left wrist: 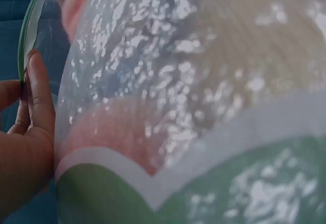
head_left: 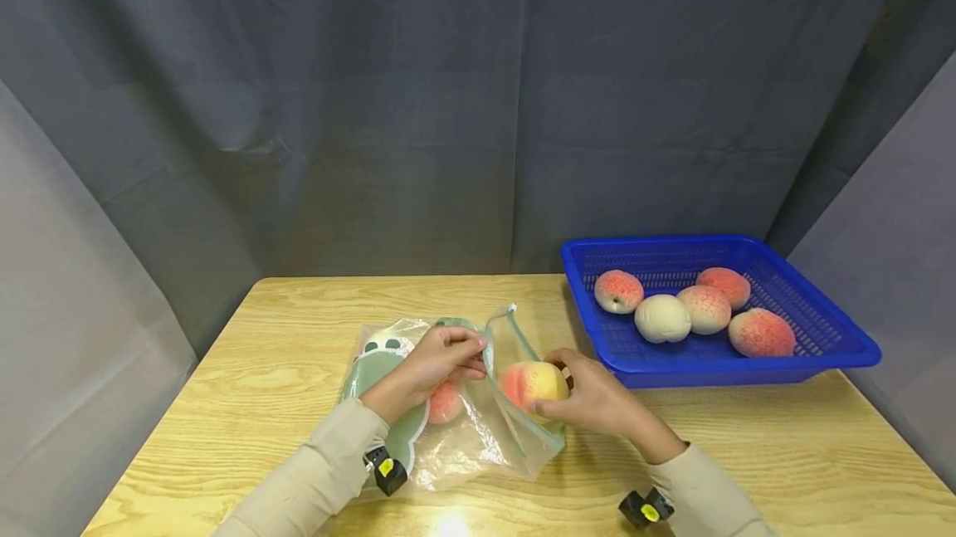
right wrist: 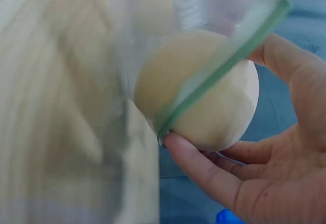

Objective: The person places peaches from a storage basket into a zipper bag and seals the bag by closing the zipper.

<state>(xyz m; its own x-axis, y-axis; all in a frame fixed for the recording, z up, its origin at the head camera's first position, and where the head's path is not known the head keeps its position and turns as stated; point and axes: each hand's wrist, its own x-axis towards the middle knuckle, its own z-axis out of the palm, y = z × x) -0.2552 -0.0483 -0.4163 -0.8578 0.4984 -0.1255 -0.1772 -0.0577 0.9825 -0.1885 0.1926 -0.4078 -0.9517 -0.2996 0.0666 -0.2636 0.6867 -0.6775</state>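
Red-yellow peach (head_left: 539, 385), pale from right wrist

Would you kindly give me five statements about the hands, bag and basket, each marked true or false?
1. The right hand holds a yellow-red fruit at the mouth of the bag. True.
2. The left hand grips a fruit. False: it pinches the bag's edge.
3. The basket holds five fruits. True.
4. The bag is empty. False: a reddish fruit lies inside.
5. The basket is white. False: it is blue.
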